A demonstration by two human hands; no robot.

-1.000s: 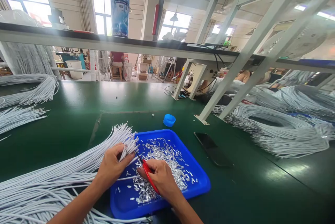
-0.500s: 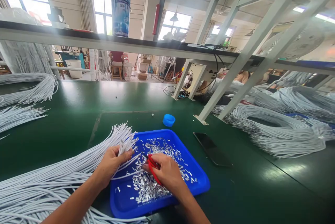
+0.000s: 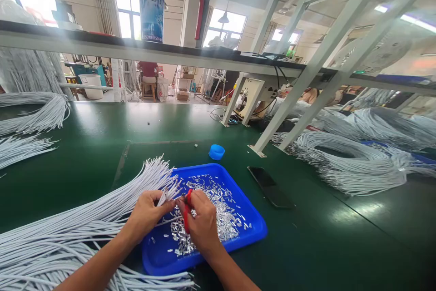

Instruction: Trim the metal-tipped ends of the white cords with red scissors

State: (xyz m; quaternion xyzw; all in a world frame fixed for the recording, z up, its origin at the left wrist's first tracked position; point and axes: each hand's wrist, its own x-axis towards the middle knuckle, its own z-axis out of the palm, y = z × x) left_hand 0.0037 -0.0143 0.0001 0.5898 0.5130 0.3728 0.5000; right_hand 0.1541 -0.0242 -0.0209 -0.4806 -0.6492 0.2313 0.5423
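My left hand (image 3: 147,214) is closed around the ends of several white cables (image 3: 167,194), held over the left part of a blue tray (image 3: 242,235). My right hand (image 3: 203,222) grips small red-handled pliers (image 3: 187,217), with their dark head beside the cable tips at my left fingertips. Whether the jaws touch a cable is hidden by my fingers. Small shiny metal terminals (image 3: 223,211) lie scattered in the tray under both hands. A thick bundle of white cables (image 3: 91,214) runs from the lower left up to the tray's left edge.
A blue cap (image 3: 216,151) and a black phone (image 3: 270,186) lie beyond and right of the tray. Coiled cables (image 3: 361,164) sit at the right, with more cables (image 3: 37,111) at the left. A metal frame (image 3: 299,96) carries a shelf with a blue spray can (image 3: 151,5).
My right hand has moved left and up with the pliers, toward the cable ends in my left hand. The view has shifted slightly.
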